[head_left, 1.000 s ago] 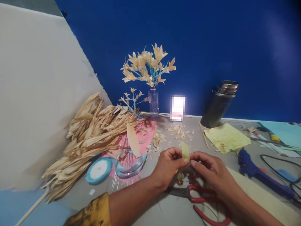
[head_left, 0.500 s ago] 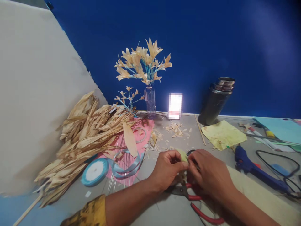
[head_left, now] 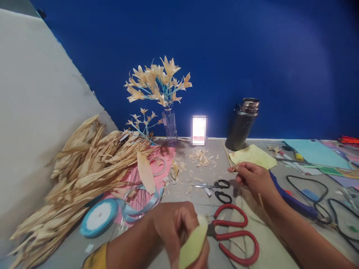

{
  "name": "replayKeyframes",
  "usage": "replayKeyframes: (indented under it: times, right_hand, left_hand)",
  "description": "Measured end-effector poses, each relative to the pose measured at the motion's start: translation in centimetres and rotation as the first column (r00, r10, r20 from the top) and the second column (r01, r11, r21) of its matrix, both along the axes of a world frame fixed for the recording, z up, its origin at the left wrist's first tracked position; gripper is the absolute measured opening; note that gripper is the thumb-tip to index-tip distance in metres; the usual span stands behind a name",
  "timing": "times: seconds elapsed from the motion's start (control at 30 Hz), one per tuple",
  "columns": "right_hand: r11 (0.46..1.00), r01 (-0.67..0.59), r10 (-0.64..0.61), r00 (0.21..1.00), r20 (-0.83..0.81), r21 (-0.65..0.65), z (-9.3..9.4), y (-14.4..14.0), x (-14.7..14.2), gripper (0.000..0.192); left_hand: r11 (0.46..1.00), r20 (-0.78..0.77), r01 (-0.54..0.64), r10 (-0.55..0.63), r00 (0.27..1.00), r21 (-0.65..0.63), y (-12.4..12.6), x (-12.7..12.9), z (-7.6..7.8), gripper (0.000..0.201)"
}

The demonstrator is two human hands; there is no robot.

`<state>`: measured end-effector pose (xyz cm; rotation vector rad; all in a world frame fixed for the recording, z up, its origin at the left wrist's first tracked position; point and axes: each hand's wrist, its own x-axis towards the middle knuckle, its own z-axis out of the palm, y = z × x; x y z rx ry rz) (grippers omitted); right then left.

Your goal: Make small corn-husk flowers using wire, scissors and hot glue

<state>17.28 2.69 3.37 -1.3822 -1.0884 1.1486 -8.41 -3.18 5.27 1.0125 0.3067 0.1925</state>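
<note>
Low in front of me, my left hand [head_left: 182, 235] is closed around a pale green petal-shaped piece [head_left: 193, 244] with a rounded tip; I cannot tell whether it is husk or paper. Farther off to the right, my right hand [head_left: 254, 181] has its fingertips pinched together at the near end of a thin wooden stick [head_left: 226, 152], which lies on the table. Between the hands are small black-handled scissors [head_left: 215, 185], lying open. Large red-handled scissors [head_left: 238, 231] rest just right of my left hand, their blades partly hidden by it.
Dry corn husks [head_left: 84, 175], a blue ribbon spool [head_left: 99, 216] and pink paper [head_left: 165, 168] lie at left. Husk flowers [head_left: 159, 80] stand in a clear bottle [head_left: 169, 127]. At right are a dark flask [head_left: 241, 127], yellow paper [head_left: 255, 155] and a blue glue gun [head_left: 297, 203] with cord.
My hands have parted: the left came down nearer with the green piece, the right moved away to the stick. The black-handled scissors now show. The whole view has shifted slightly.
</note>
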Motion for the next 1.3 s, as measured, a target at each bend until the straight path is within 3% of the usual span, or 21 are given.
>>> replayKeyframes:
  times: [0.07,0.13,0.23,0.27,0.33,0.37,0.4,0.43,0.53,0.63,0.7,0.73,0.77,0.9,0.97,1.1,1.2,1.3]
  right_hand:
    - [0.997,-0.072,0.069,0.973,-0.222,-0.004,0.1,-0.2,0.0,0.023]
    - [0.988,-0.156,0.141,0.92,-0.364,-0.012,0.1,-0.7,-0.4,0.024]
    - [0.967,-0.255,0.217,0.864,-0.455,-0.022,0.1,-1.5,-1.1,0.022]
    - [0.958,-0.288,0.243,0.847,-0.472,-0.023,0.1,-1.8,-1.4,0.022]
    - [0.932,-0.362,0.302,0.815,-0.494,-0.028,0.1,-2.3,-1.8,0.023]
    - [0.915,-0.4,0.329,0.801,-0.5,-0.04,0.0,-2.6,-1.9,0.024]
    - [0.899,-0.434,0.349,0.792,-0.5,-0.059,0.0,-2.8,-2.0,0.025]
    - [0.885,-0.459,0.364,0.79,-0.493,-0.081,0.0,-2.9,-2.1,0.026]
    - [0.867,-0.479,0.381,0.816,-0.435,-0.14,0.0,-3.3,-2.4,0.03]
    - [0.85,-0.493,0.399,0.831,-0.386,-0.183,0.2,-3.7,-2.5,0.035]
    - [0.823,-0.522,0.42,0.825,-0.378,-0.226,0.4,-4.0,-2.7,0.037]
    - [0.807,-0.539,0.431,0.818,-0.381,-0.243,0.5,-4.2,-2.7,0.037]
    - [0.792,-0.554,0.441,0.809,-0.389,-0.254,0.6,-4.3,-2.8,0.037]
    - [0.77,-0.585,0.44,0.776,-0.453,-0.254,0.9,-4.8,-2.8,0.035]
    - [0.774,-0.578,0.427,0.779,-0.46,-0.259,0.9,-4.8,-2.8,0.034]
    - [0.795,-0.556,0.425,0.796,-0.43,-0.244,0.6,-4.6,-2.8,0.035]
    - [0.836,-0.512,0.437,0.839,-0.325,-0.198,0.7,-4.5,-3.1,0.036]
    - [0.868,-0.474,0.457,0.879,-0.139,-0.145,0.9,-4.6,-3.5,0.034]
  left_hand:
    - [0.984,-0.117,-0.176,0.175,0.978,0.004,0.4,0.4,0.1,0.054]
    - [0.933,-0.216,-0.351,0.36,0.908,0.077,0.9,1.1,-0.4,0.049]
    - [0.857,-0.359,-0.346,0.483,0.799,0.382,1.4,1.9,-1.4,0.03]
    - [0.783,-0.375,-0.313,0.555,0.743,0.538,1.5,2.0,-1.6,0.022]
    - [0.533,-0.294,-0.26,0.74,0.604,0.805,1.5,2.3,-1.8,0.015]
    - [0.41,-0.222,-0.252,0.809,0.544,0.877,1.5,2.4,-1.8,0.015]
    - [0.329,-0.165,-0.254,0.847,0.506,0.91,1.5,2.4,-1.7,0.016]
    - [0.286,-0.125,-0.272,0.864,0.488,0.919,1.5,2.5,-1.6,0.017]
    - [0.243,-0.064,-0.337,0.883,0.465,0.91,1.4,2.5,-1.3,0.021]
    - [0.105,0.051,-0.397,0.931,0.362,0.912,1.2,2.4,-1.0,0.023]
    - [0.047,0.143,-0.471,0.922,0.36,0.881,1.0,2.5,-0.7,0.017]
    - [0.063,0.168,-0.51,0.903,0.394,0.858,0.9,2.5,-0.6,0.019]
    - [0.112,0.171,-0.54,0.879,0.445,0.834,0.8,2.6,-0.4,0.024]
    - [0.474,-0.042,-0.556,0.785,0.617,0.683,0.7,3.2,-0.6,0.02]
    - [0.596,-0.129,-0.593,0.756,0.641,0.542,0.8,3.4,-1.1,0.031]
    - [0.691,-0.19,-0.703,0.722,0.665,0.168,1.0,3.7,-2.6,0.041]
    - [0.775,-0.19,-0.627,0.605,0.773,-0.083,0.9,3.8,-3.4,0.044]
    - [0.796,-0.187,-0.57,0.54,0.821,-0.204,0.8,3.9,-3.7,0.04]
